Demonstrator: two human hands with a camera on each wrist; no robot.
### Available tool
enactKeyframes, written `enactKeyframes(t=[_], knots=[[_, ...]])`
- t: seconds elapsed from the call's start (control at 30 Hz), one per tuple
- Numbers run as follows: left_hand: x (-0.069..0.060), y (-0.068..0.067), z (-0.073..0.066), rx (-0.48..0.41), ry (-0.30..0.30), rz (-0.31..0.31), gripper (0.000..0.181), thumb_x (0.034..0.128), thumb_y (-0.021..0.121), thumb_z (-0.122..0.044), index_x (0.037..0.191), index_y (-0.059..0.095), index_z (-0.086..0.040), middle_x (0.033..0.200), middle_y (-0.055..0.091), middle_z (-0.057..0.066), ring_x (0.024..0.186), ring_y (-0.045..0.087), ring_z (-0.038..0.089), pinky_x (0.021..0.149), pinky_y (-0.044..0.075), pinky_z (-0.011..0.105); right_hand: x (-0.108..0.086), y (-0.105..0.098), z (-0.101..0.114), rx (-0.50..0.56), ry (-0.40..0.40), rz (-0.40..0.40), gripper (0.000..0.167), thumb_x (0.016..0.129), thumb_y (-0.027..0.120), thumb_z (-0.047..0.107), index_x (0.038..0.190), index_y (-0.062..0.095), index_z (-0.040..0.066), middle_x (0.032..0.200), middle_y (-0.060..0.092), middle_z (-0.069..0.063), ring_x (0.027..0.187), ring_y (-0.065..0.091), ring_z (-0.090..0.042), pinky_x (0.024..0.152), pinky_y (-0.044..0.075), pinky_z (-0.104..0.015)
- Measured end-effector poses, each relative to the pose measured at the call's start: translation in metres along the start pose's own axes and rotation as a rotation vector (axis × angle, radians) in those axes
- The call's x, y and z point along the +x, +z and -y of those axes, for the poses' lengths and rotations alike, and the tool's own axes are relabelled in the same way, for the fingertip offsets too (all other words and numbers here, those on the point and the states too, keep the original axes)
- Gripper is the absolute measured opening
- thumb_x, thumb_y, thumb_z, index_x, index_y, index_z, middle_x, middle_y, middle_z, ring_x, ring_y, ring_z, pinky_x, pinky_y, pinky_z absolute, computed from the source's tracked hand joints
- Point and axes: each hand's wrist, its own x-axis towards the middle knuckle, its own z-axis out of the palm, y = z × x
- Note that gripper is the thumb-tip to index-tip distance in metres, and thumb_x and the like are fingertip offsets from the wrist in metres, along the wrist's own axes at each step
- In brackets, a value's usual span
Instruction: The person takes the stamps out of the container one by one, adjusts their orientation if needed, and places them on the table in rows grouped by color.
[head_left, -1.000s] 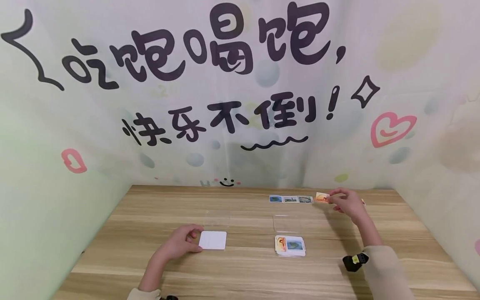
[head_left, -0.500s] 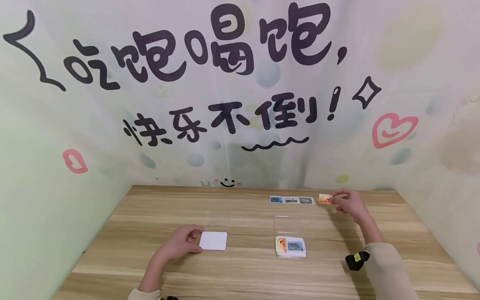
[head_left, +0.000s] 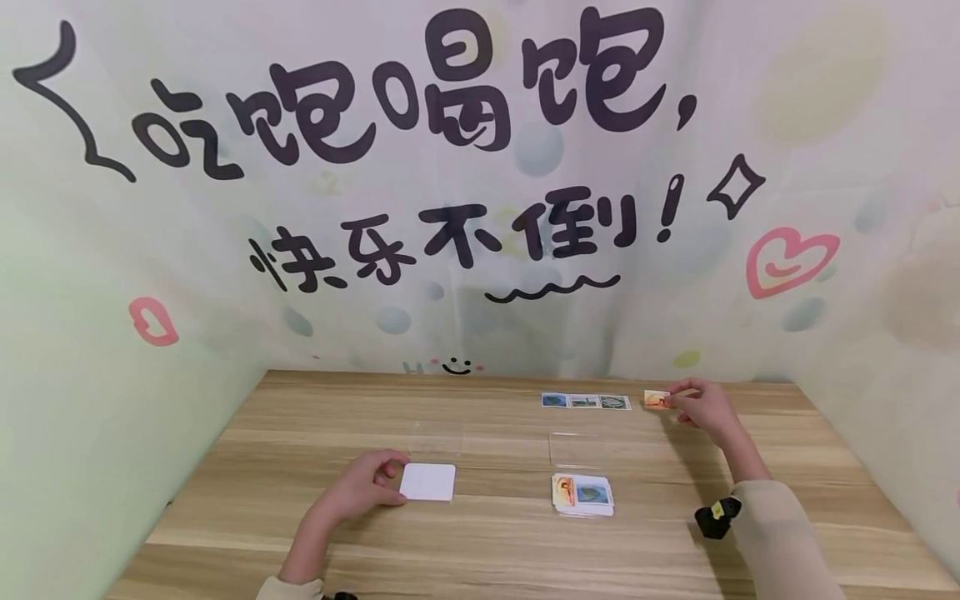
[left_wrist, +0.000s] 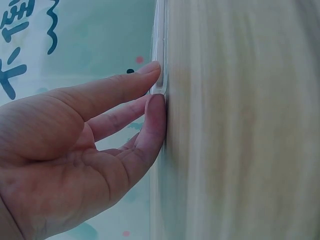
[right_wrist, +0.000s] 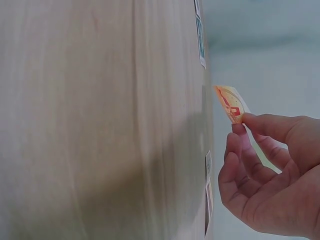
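In the head view my right hand (head_left: pixel 703 410) pinches a small orange picture card (head_left: pixel 656 400) by its right end, above the back of the table. The right wrist view shows this orange card (right_wrist: pixel 232 105) between thumb and fingertip, tilted and clear of the wood. My left hand (head_left: pixel 362 483) holds the left side of a stack of white cards (head_left: pixel 428 482) lying on the table. In the left wrist view, thumb and a curled finger touch the corner of the stack's clear case (left_wrist: pixel 161 82).
Three small picture cards (head_left: pixel 585 402) lie in a row at the back. A stack of cards with two pictures on top (head_left: pixel 593 495) lies right of centre. Two clear plastic lids (head_left: pixel 573 450) (head_left: pixel 437 437) lie behind the stacks. A printed cloth (head_left: pixel 442 317) borders the wooden table (head_left: pixel 487 550).
My right hand has moved slightly right with the orange card, widening the gap to the row of three. The left hand has stayed at the white stack.
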Motion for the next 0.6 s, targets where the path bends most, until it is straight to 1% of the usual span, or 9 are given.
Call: enactKeyframes(t=[0.1, 0.23, 0.4, 0.6], knots=[[-0.0002, 0.0003, 0.0003, 0.003, -0.001, 0.002, 0.051, 0.0802, 0.084, 0.007, 0.125, 0.062, 0.017, 0.097, 0.054, 0.013, 0.079, 0.05, 0.018, 0.066, 0.044, 0.022, 0.003, -0.0009, -0.005, -0.013, 0.006, -0.005, 0.018, 0.1, 0.063, 0.008, 0.106, 0.063, -0.01, 0.084, 0.073, -0.005, 0.064, 0.061, -0.014, 0.061, 0.052, -0.028], [-0.0006, 0.0011, 0.0002, 0.0, -0.011, -0.002, 0.052, 0.0796, 0.084, 0.008, 0.125, 0.062, 0.017, 0.097, 0.054, 0.013, 0.079, 0.049, 0.019, 0.066, 0.044, 0.022, 0.0033, 0.0, -0.0054, -0.065, 0.042, -0.019, 0.025, 0.101, 0.063, 0.007, 0.112, 0.06, -0.015, 0.085, 0.072, -0.007, 0.064, 0.06, -0.014, 0.059, 0.052, -0.029], [-0.0009, 0.0015, -0.0006, 0.003, -0.016, -0.008, 0.053, 0.0784, 0.084, 0.008, 0.126, 0.062, 0.016, 0.097, 0.054, 0.013, 0.079, 0.049, 0.019, 0.066, 0.044, 0.022, 0.0049, -0.0014, -0.0061, -0.111, 0.053, -0.032, 0.028, 0.102, 0.062, 0.006, 0.115, 0.057, -0.018, 0.083, 0.071, -0.006, 0.064, 0.06, -0.014, 0.058, 0.05, -0.029], [-0.0008, 0.001, -0.0019, 0.01, -0.011, -0.01, 0.052, 0.0791, 0.084, 0.008, 0.126, 0.062, 0.017, 0.097, 0.055, 0.014, 0.08, 0.05, 0.019, 0.066, 0.044, 0.022, 0.0067, -0.0009, -0.0089, -0.114, 0.055, -0.049, 0.028, 0.102, 0.061, 0.005, 0.115, 0.057, -0.019, 0.084, 0.071, -0.008, 0.064, 0.061, -0.014, 0.058, 0.051, -0.028]])
